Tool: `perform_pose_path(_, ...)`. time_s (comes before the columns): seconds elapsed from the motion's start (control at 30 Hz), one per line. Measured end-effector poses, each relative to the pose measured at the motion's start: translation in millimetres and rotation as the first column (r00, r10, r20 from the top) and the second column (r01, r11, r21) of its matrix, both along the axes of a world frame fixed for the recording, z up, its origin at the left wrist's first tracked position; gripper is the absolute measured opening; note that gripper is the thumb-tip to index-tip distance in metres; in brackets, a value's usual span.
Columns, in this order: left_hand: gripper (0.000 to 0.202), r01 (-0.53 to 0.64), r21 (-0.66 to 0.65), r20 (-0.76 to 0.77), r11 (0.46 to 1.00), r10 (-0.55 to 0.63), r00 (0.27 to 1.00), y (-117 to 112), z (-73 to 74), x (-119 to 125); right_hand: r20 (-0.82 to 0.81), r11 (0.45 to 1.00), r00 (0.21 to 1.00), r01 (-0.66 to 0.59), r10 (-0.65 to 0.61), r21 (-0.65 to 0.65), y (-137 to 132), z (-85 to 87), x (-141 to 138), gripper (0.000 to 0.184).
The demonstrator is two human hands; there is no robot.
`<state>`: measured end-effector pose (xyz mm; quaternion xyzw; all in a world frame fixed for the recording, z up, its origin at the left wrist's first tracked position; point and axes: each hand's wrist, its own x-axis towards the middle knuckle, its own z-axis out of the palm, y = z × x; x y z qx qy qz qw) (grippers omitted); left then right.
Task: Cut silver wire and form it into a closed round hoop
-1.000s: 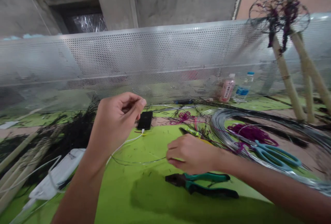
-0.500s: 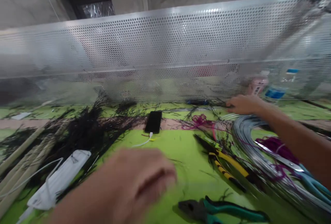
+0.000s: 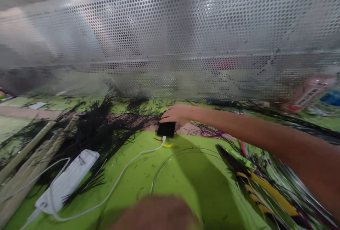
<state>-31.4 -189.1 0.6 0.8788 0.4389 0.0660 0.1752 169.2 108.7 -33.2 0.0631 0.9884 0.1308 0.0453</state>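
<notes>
Where the green cover meets a pinkish strip, phone: black, lying flat, screen dark, near the middle of the bench.
Right hand: reaching across from the right, its fingers loosely bent and laid on the phone's far edge; no closed grip around it shows.
Left hand: a blurred shape at the bottom edge of the view, low over the green cover; whether clenched or slack cannot be told.
Charging cable: white, plugged into the phone's near end, curving left towards the power strip.
Power strip: white, lying slantwise at the left, partly over the black fibres.
Black fibres: a feathery heap just left of the phone, reaching to it.
Wire loop: thin, arched on the cover in front of the phone.
Yellow-handled pliers: at the right, under the right forearm, among tangled strands.
Perforated metal panel: upright along the far side of the bench.
</notes>
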Motion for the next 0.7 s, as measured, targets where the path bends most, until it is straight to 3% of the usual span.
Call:
perform_pose_path(0.07, 0.027, -0.208, 0.020, -0.095, 0.978, 0.209, 0.973, 46.6, -6.3, 4.1, 0.003, 0.999, 0.999, -0.043, 0.043, 0.024, 4.0, -4.0, -4.1, 0.045)
perform_pose_path(0.1, 0.026, -0.334, 0.058, -0.143, 0.941, 0.339, 0.930, 69.4, -10.0, 6.3, 0.003, 0.998, 0.998, -0.056, 0.056, 0.038, 4.4, -4.7, -6.6, 0.044)
perform_pose_path(0.17, 0.028, -0.435, 0.115, -0.184, 0.893, 0.450, 0.874, 107.2, -18.5, 10.9, 0.007, 0.995, 0.997, -0.080, 0.080, 0.059, 3.6, -3.8, -12.7, 0.041)
perform_pose_path(0.23, 0.030, -0.480, 0.120, -0.223, 0.869, 0.495, 0.840, 129.6, -27.8, 15.0, 0.018, 0.992, 0.995, -0.101, 0.100, 0.076, 1.5, -0.4, -19.2, 0.037)
perform_pose_path(0.37, 0.031, -0.522, 0.102, -0.221, 0.847, 0.531, 0.818, 137.9, -41.7, 20.1, 0.032, 0.987, 0.992, -0.124, 0.122, 0.099, -3.0, 15.2, -22.6, 0.038)
perform_pose_path(0.47, 0.030, -0.520, 0.076, -0.146, 0.851, 0.525, 0.838, 136.0, -42.0, 21.8, 0.006, 0.988, 0.994, -0.110, 0.110, 0.107, -0.7, 37.7, -11.4, 0.051)
perform_pose_path(0.53, 0.030, -0.519, 0.064, -0.064, 0.852, 0.523, 0.850, 135.8, -40.1, 20.3, -0.047, 0.990, 0.996, -0.064, 0.070, 0.124, 6.0, 57.2, 3.1, 0.058)
perform_pose_path(0.7, 0.024, -0.499, -0.011, 0.158, 0.866, 0.495, 0.855, 137.1, -43.3, -0.2, -0.267, 0.976, 0.959, 0.142, -0.095, 0.164, 24.5, 104.0, 54.9, 0.053)
